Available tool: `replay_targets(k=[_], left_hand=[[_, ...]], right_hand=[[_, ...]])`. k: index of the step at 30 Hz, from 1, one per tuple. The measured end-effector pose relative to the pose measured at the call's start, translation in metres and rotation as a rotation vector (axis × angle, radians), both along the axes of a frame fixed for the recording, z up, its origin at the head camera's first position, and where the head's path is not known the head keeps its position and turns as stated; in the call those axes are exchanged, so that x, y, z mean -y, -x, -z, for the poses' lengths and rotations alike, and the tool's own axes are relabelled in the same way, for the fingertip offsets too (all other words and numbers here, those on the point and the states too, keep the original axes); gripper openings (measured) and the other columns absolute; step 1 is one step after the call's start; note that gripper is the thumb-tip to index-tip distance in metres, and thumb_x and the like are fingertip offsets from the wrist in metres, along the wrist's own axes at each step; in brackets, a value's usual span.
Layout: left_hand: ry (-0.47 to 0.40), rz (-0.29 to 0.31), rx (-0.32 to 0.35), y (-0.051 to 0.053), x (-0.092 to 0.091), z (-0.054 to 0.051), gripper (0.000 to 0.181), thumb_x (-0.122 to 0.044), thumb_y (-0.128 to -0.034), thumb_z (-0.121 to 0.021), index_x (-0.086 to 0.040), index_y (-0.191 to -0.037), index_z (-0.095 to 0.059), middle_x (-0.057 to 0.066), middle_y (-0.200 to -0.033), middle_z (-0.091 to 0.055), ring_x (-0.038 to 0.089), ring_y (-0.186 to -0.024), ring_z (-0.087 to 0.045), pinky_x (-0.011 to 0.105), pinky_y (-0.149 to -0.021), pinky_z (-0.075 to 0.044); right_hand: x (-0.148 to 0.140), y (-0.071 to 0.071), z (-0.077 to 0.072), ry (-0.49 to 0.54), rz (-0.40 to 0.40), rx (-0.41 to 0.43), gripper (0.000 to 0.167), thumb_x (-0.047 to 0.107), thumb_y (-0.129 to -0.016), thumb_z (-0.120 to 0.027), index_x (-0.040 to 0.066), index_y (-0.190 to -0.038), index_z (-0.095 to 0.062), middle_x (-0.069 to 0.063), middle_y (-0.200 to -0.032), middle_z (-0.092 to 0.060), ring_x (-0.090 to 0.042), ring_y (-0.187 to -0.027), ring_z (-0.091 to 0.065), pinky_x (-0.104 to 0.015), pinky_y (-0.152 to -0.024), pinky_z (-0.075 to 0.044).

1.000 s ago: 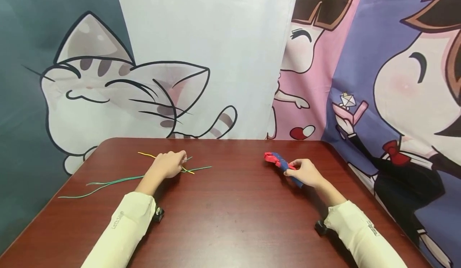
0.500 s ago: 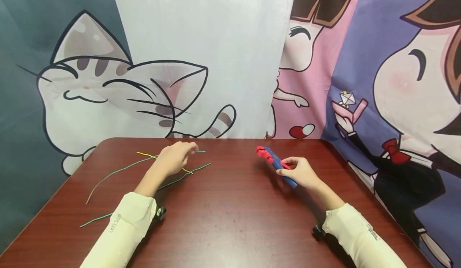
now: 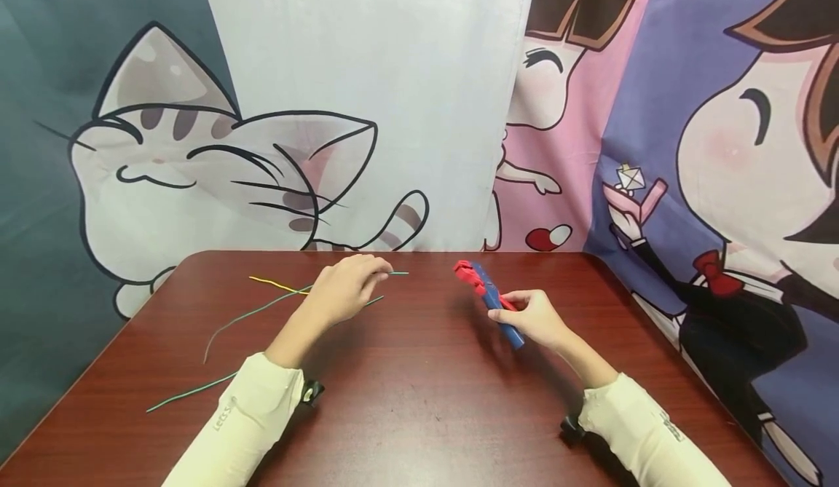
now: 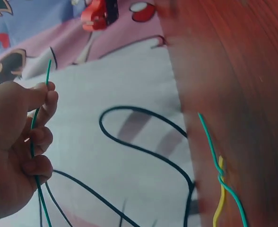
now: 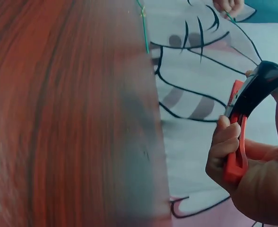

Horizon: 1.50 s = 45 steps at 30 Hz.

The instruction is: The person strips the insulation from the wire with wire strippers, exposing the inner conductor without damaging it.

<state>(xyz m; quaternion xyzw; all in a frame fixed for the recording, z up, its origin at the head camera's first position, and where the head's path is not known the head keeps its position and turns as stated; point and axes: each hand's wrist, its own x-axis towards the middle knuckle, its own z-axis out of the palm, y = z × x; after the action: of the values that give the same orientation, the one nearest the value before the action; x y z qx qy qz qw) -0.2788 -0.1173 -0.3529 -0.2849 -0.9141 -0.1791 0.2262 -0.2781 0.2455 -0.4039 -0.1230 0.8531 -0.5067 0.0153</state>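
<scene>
My left hand (image 3: 347,288) pinches a thin green wire (image 4: 48,71) between thumb and fingers, above the table's far left part. One short end sticks out past the fingertips; the long tail hangs back to the left. My right hand (image 3: 534,319) grips a red and blue wire stripper (image 3: 490,296), its red head tilted up and to the left. In the head view a gap separates the stripper from the wire's tip. A second green wire (image 3: 190,391) lies on the table, partly hidden under the left arm. It crosses a yellow wire (image 4: 220,208), seen close in the left wrist view.
The dark red wooden table (image 3: 419,414) reaches back to a printed cloth backdrop (image 3: 393,94) with cartoon figures. Small black wrist cameras sit at both cuffs.
My left hand has lifted one green wire off the pair and carried it rightward. My right hand has brought the wire stripper left and raised it a little.
</scene>
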Motion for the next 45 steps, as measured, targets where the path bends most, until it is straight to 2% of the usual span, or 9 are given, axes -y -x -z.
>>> replay_targets(k=[11,16,22,24,26,30,34,40,45], left_hand=[[-0.065,0.037,-0.026,-0.013,-0.027,-0.011,0.011,-0.021,-0.0968,-0.064,-0.022,-0.104,-0.072,-0.012,-0.092,-0.063,0.007,-0.074,-0.058,0.031,-0.055,-0.046],[-0.067,0.038,-0.050,-0.015,-0.030,-0.011,0.010,-0.021,-0.0968,-0.064,-0.022,-0.103,-0.072,-0.012,-0.091,-0.061,0.006,-0.072,-0.057,0.028,-0.052,-0.043],[-0.073,0.039,-0.051,-0.016,-0.028,-0.010,0.009,-0.021,-0.0967,-0.064,-0.023,-0.102,-0.072,-0.013,-0.090,-0.060,0.005,-0.069,-0.055,0.027,-0.050,-0.041],[-0.073,0.041,-0.048,-0.016,-0.028,-0.010,0.010,-0.021,-0.0968,-0.064,-0.023,-0.102,-0.072,-0.013,-0.090,-0.060,0.005,-0.070,-0.055,0.027,-0.050,-0.040],[-0.074,0.042,-0.045,-0.016,-0.028,-0.010,0.010,-0.021,-0.0968,-0.064,-0.023,-0.102,-0.072,-0.013,-0.091,-0.061,0.005,-0.070,-0.055,0.027,-0.050,-0.040],[-0.076,0.045,-0.029,-0.016,-0.029,-0.009,0.011,-0.021,-0.0970,-0.064,-0.023,-0.103,-0.073,-0.013,-0.091,-0.061,0.005,-0.070,-0.055,0.027,-0.051,-0.041],[-0.074,0.050,-0.017,-0.016,-0.030,-0.009,0.011,-0.021,-0.0972,-0.063,-0.021,-0.103,-0.073,-0.012,-0.090,-0.061,0.006,-0.071,-0.055,0.028,-0.052,-0.043],[-0.065,0.048,0.001,-0.016,-0.029,-0.008,0.012,-0.020,-0.0974,-0.063,-0.020,-0.104,-0.073,-0.011,-0.089,-0.060,0.007,-0.071,-0.055,0.029,-0.055,-0.044],[-0.081,0.048,0.014,-0.017,-0.028,-0.008,0.011,-0.018,-0.0971,-0.064,-0.018,-0.104,-0.072,-0.010,-0.088,-0.060,0.008,-0.071,-0.053,0.028,-0.057,-0.044]], right_hand=[[0.025,-0.016,-0.011,0.061,-0.127,0.058,0.033,0.023,-0.085,-0.079,-0.003,-0.101,-0.069,-0.009,-0.074,-0.063,-0.020,-0.064,-0.057,-0.028,-0.057,-0.049],[0.030,-0.022,-0.013,0.122,-0.157,0.183,0.032,0.029,-0.085,-0.079,0.001,-0.091,-0.065,-0.005,-0.062,-0.054,-0.020,-0.052,-0.042,-0.027,-0.048,-0.039],[0.033,-0.025,-0.022,0.442,-0.199,0.324,0.015,0.021,-0.094,-0.068,0.008,-0.090,-0.062,0.002,-0.062,-0.055,-0.013,-0.054,-0.049,-0.026,-0.057,-0.045],[0.033,-0.026,-0.026,0.581,-0.269,0.380,0.010,0.018,-0.099,-0.061,0.009,-0.102,-0.059,0.001,-0.075,-0.063,-0.013,-0.066,-0.063,-0.029,-0.070,-0.053],[0.033,-0.027,-0.029,0.711,-0.360,0.449,0.020,0.016,-0.104,-0.051,0.010,-0.122,-0.051,-0.004,-0.097,-0.071,-0.022,-0.087,-0.072,-0.036,-0.085,-0.056],[0.035,-0.029,-0.032,0.877,-0.519,0.538,0.034,0.014,-0.108,-0.037,0.009,-0.139,-0.025,-0.015,-0.113,-0.070,-0.033,-0.101,-0.070,-0.046,-0.092,-0.052],[0.035,-0.029,-0.031,0.899,-0.590,0.564,0.030,0.020,-0.106,-0.030,0.005,-0.132,-0.036,-0.012,-0.102,-0.072,-0.027,-0.093,-0.071,-0.046,-0.094,-0.051],[0.031,-0.026,-0.025,0.880,-0.709,0.561,0.041,0.022,-0.102,-0.030,0.003,-0.128,-0.054,-0.011,-0.106,-0.069,-0.024,-0.097,-0.067,-0.052,-0.098,-0.047],[0.040,-0.031,-0.027,0.889,-0.620,0.548,0.031,0.012,-0.097,-0.034,0.006,-0.123,-0.049,-0.009,-0.106,-0.066,-0.026,-0.102,-0.066,-0.052,-0.097,-0.048]])
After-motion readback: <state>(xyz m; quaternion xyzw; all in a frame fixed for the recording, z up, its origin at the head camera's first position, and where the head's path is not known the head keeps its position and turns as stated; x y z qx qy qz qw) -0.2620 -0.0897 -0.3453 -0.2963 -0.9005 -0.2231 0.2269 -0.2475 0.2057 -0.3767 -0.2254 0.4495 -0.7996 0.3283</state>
